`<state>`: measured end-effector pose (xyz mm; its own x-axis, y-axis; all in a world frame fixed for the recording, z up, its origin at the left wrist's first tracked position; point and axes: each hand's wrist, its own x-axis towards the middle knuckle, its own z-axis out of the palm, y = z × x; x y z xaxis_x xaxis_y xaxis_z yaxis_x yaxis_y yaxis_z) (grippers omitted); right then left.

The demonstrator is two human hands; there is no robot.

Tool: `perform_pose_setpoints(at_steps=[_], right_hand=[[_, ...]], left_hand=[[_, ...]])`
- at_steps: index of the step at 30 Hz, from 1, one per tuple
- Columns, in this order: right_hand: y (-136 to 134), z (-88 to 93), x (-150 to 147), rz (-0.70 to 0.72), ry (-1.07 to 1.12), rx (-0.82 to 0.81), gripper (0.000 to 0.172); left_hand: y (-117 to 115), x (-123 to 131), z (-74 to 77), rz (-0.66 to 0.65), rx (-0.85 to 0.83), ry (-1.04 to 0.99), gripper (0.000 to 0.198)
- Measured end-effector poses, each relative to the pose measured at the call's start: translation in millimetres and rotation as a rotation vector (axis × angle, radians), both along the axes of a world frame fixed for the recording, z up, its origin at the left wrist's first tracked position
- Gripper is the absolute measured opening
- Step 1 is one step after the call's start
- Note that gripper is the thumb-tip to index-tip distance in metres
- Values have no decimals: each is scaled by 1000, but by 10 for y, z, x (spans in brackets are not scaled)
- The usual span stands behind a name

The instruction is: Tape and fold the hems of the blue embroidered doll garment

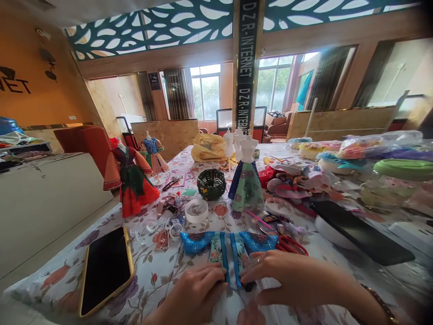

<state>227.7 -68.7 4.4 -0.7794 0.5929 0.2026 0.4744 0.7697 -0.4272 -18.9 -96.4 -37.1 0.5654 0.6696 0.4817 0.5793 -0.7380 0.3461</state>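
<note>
A small blue doll jacket [261,242] lies spread on the floral tablecloth in front of me, with patterned sleeves out to both sides and two pale embroidered front panels edged in blue. My left hand [199,286] has its fingers bent together on the lower edge of the left panel, its thumb hidden. Across the lower right panel rest the fingertips of my right hand [274,273], thumb apart from them. A small dark thing [248,286], too unclear to name, shows under the right fingertips. Red-handled scissors [291,246] lie beside the right sleeve.
A yellow-cased phone [107,271] lies at left, a black phone [361,232] at right. Beyond the jacket are a white tape roll [196,211], a dark woven basket [211,184] and a dress form in a green skirt [248,192]. Fabric scraps [297,178] are heaped at right.
</note>
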Motion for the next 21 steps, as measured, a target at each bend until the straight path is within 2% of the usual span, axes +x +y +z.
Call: perform_pose_setpoints(at_steps=[3, 6, 9, 12, 15, 18, 21], right_hand=[[72, 40, -36, -7, 48, -132, 19], [176, 17, -90, -181, 161, -230, 21], [262, -68, -148, -319, 235, -389, 22], [278, -154, -216, -354, 256, -493, 32], [226, -211, -300, -352, 266, -583, 32], [159, -259, -391, -367, 280, -668, 26], [116, -318, -474, -413, 298, -719, 21]], left_hand=[[74, -16, 32, 150, -183, -128, 10], [265, -27, 135, 292, -250, -226, 13], [562, -16, 278, 331, -301, -219, 11], [891, 12, 367, 252, -332, -120, 15], [1168, 38, 364, 129, -447, -27, 14], [1347, 47, 313, 33, -551, 48, 18], [1429, 41, 264, -19, -624, 95, 27]])
